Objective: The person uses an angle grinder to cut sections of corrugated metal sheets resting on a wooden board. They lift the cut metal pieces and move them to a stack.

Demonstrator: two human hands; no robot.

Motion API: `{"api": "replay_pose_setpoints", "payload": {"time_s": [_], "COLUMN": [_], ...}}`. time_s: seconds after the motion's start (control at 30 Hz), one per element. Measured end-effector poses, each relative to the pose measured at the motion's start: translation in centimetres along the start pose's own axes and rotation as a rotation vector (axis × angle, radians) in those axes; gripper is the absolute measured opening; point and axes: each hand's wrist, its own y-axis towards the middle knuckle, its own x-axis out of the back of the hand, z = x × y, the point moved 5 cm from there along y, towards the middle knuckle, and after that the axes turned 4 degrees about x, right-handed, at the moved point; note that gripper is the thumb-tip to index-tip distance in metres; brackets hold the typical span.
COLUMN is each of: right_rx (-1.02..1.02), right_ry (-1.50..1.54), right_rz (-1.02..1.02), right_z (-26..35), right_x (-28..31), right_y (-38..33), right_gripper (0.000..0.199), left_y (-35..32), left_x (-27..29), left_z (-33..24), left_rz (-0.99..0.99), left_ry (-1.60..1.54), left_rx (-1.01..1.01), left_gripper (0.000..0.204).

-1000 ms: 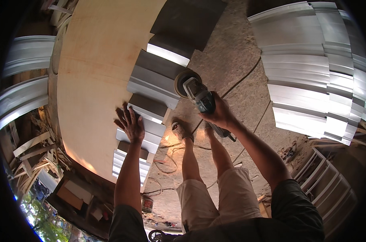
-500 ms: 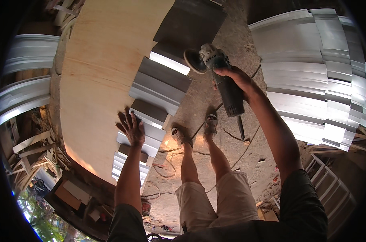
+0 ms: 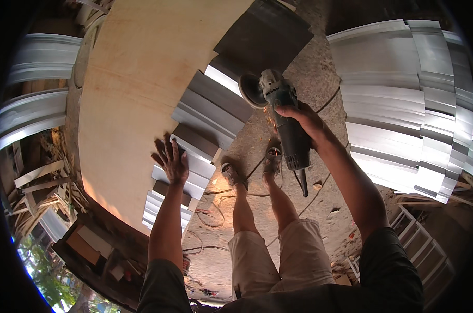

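My right hand [image 3: 305,124] is wrapped around the dark body of an angle grinder [image 3: 293,143]. The round disc [image 3: 251,91] meets the right edge of a bright metal strip [image 3: 222,78], and orange sparks [image 3: 270,119] spray down from it toward my feet. My left hand [image 3: 173,160] lies with fingers spread, partly on the plywood sheet [image 3: 132,115] and partly on a profiled grey metal piece [image 3: 193,147]. Beyond it along the board's right side are another ribbed metal piece [image 3: 213,109] and a wide dark one [image 3: 262,34].
Stacked silvery metal sheets [image 3: 385,104] cover the right side. More sheets [image 3: 46,56] and scrap wood [image 3: 43,180] are at the left. A cable [image 3: 314,195] runs across the rough floor [image 3: 278,208] around my sandalled feet. A white ladder-like frame [image 3: 421,240] lies at lower right.
Sparks now fly from the disc, which has come onto the metal strip's edge. The grinder has shifted slightly downward in view. My left hand stays in place on the board.
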Motion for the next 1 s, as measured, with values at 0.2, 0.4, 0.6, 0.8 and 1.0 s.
{"api": "replay_pose_setpoints", "payload": {"time_s": [0.2, 0.4, 0.6, 0.8, 1.0], "right_rx": [0.001, -0.059, -0.095, -0.195, -0.118], "right_ry": [0.029, -0.127, -0.187, 0.004, 0.072], "right_rz": [0.096, 0.117, 0.093, 0.089, -0.011], "right_z": [-2.4, -8.6, -15.6, -23.4, -29.6], "right_x": [-3.7, -6.2, -10.4, -16.6, -24.7], "right_y": [-5.3, -12.2, -17.7, -20.8, -21.1], "right_gripper": [0.053, 0.062, 0.054, 0.041, 0.038], "left_y": [-0.1, -0.5, -0.6, -2.9, -18.1], "left_x": [0.5, 0.2, 0.8, 6.2, 10.5], "left_z": [0.4, 1.1, 1.7, 6.3, 21.0], "left_rz": [-0.006, 0.060, 0.092, 0.146, 0.369], "left_ry": [0.019, -0.017, -0.029, -0.091, -0.077], "left_rx": [0.009, 0.063, 0.066, 0.013, 0.206], "left_gripper": [0.075, 0.073, 0.069, 0.077, 0.099]}}
